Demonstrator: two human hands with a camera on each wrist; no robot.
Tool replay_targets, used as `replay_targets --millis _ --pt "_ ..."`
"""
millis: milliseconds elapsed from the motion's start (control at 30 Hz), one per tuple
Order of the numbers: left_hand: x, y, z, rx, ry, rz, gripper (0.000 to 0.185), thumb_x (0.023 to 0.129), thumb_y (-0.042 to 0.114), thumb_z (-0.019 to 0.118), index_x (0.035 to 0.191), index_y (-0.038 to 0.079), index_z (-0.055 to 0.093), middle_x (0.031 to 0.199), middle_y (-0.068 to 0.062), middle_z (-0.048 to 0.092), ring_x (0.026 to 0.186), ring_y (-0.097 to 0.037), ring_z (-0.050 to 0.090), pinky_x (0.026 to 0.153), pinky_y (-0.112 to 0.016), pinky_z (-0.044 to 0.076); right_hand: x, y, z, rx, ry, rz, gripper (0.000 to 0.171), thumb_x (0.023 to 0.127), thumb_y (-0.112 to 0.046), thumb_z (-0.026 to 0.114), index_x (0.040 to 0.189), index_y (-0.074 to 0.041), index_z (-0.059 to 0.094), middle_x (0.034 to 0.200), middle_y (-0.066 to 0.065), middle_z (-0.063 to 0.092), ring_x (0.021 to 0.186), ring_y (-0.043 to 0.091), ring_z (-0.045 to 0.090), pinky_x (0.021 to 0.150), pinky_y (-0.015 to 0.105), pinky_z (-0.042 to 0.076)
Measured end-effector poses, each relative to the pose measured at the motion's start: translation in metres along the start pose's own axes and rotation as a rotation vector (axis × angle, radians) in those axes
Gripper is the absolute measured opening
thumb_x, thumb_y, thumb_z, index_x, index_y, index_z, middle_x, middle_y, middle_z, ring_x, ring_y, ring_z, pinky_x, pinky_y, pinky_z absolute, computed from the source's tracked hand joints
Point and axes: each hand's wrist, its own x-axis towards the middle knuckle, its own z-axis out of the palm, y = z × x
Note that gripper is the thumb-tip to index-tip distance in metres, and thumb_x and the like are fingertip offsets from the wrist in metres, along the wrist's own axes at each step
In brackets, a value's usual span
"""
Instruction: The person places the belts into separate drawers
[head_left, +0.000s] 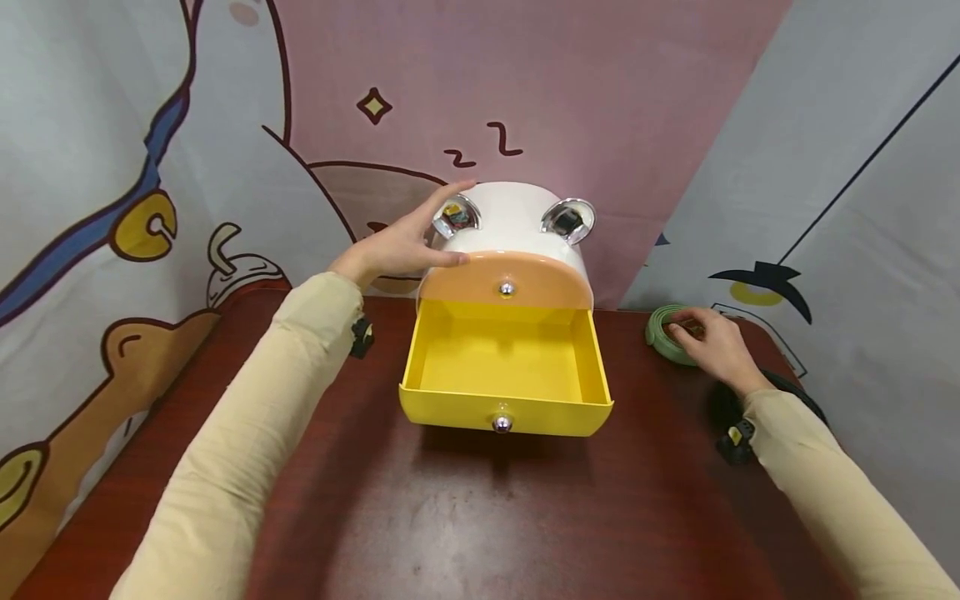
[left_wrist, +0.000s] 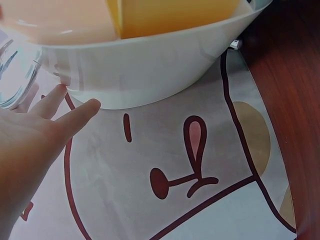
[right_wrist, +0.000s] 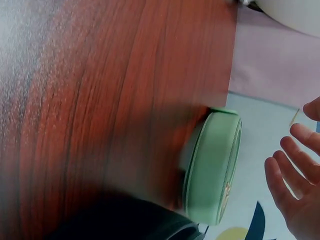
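Observation:
A white, rounded drawer box (head_left: 510, 200) with shiny silver ears stands against the back wall. Its orange upper drawer (head_left: 465, 287) is pushed in, while the yellow lower drawer (head_left: 457, 404) is pulled out and has nothing in it. My left hand (head_left: 397, 246) rests on the box's upper left side by one ear, thumb at the orange drawer's top edge. In the left wrist view, straight fingertips (left_wrist: 92, 106) lie along the white shell (left_wrist: 145, 75). On the right, my right hand (head_left: 716, 346) hovers over a round light-green thing (head_left: 660, 337) with a brownish middle, its fingers loosely bent.
The dark red wooden table (head_left: 450, 517) spreads in front of the box. A black object (head_left: 795, 392) lies at the table's right edge, partly behind my right wrist. A printed cartoon cloth (head_left: 600, 92) hangs close behind and on both sides.

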Motion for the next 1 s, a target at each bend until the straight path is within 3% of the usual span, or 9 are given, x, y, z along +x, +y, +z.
replay_targets --millis 267,367,500,533,600,733,867,933,1000 --pt "0.004 -0.012 0.000 -0.015 0.005 0.007 0.096 0.086 0.023 0.076 0.154 0.038 0.010 0.159 0.008 0.006 0.143 -0.025 0.014 0.108 -0.057 0.021 -0.003 0.012 0.000 -0.032 0.059 0.071 0.032 0.097 -0.015 0.054 0.116 0.011 0.057 0.111 0.032 0.054 0.099 0.047 0.051 0.080 0.059 0.040" --pt "0.004 -0.014 0.001 -0.017 0.004 0.023 0.096 0.086 0.022 0.075 0.154 0.038 0.009 0.159 0.009 0.005 0.143 -0.020 0.013 0.109 -0.056 0.019 -0.005 0.015 0.000 -0.038 0.098 0.147 0.036 0.096 -0.015 0.052 0.118 0.014 0.055 0.114 0.036 0.051 0.105 0.051 0.047 0.086 0.061 0.036" --pt "0.004 -0.016 0.003 0.009 0.016 0.065 0.099 0.087 0.022 0.074 0.154 0.037 0.002 0.159 0.013 -0.001 0.143 -0.014 0.010 0.111 -0.049 0.019 -0.009 0.019 0.000 -0.030 0.123 0.291 0.046 0.095 -0.018 0.050 0.126 0.016 0.047 0.123 0.040 0.043 0.119 0.056 0.032 0.096 0.063 0.026" --pt "0.004 -0.016 0.004 0.012 0.021 0.068 0.101 0.087 0.022 0.074 0.154 0.037 0.000 0.159 0.013 -0.003 0.141 -0.014 0.015 0.109 -0.047 0.023 -0.010 0.020 0.000 -0.024 0.118 0.324 0.049 0.095 -0.019 0.049 0.129 0.016 0.044 0.125 0.042 0.039 0.121 0.058 0.027 0.097 0.063 0.023" --pt "0.003 -0.016 0.005 0.005 0.032 0.066 0.102 0.087 0.023 0.074 0.154 0.036 -0.002 0.159 0.010 -0.002 0.124 -0.021 0.040 0.098 -0.042 0.036 -0.012 0.024 0.000 -0.006 0.098 0.386 0.054 0.095 -0.021 0.049 0.134 0.016 0.037 0.128 0.043 0.032 0.124 0.059 0.020 0.098 0.064 0.020" --pt "0.001 -0.017 0.008 -0.068 0.035 0.039 0.099 0.087 0.020 0.074 0.152 0.035 0.002 0.156 -0.002 0.013 0.096 -0.027 0.053 0.084 -0.039 0.043 -0.015 0.031 0.000 0.023 0.041 0.470 0.064 0.097 -0.024 0.047 0.140 0.017 0.024 0.130 0.046 0.023 0.123 0.059 0.019 0.097 0.065 0.022" --pt "0.000 -0.019 0.008 -0.114 0.035 0.023 0.095 0.088 0.019 0.073 0.152 0.035 0.005 0.154 -0.005 0.020 0.125 -0.034 0.045 0.101 -0.044 0.038 -0.015 0.036 0.001 0.000 -0.007 0.505 0.071 0.097 -0.026 0.048 0.141 0.021 0.016 0.130 0.049 0.021 0.122 0.060 0.021 0.098 0.065 0.024" --pt "0.000 -0.021 0.007 -0.114 0.036 0.022 0.094 0.088 0.019 0.072 0.152 0.037 0.005 0.155 -0.004 0.019 0.131 -0.035 0.039 0.103 -0.045 0.035 -0.014 0.038 0.001 -0.015 -0.014 0.507 0.073 0.097 -0.026 0.048 0.141 0.022 0.014 0.130 0.049 0.022 0.123 0.061 0.021 0.099 0.065 0.024" --pt "0.000 -0.021 0.007 -0.125 0.031 0.027 0.094 0.089 0.018 0.072 0.152 0.038 0.005 0.154 -0.003 0.021 0.130 -0.034 0.042 0.102 -0.045 0.036 -0.013 0.040 0.001 -0.029 -0.014 0.507 0.074 0.097 -0.026 0.049 0.140 0.022 0.014 0.130 0.050 0.023 0.124 0.060 0.020 0.101 0.064 0.023"
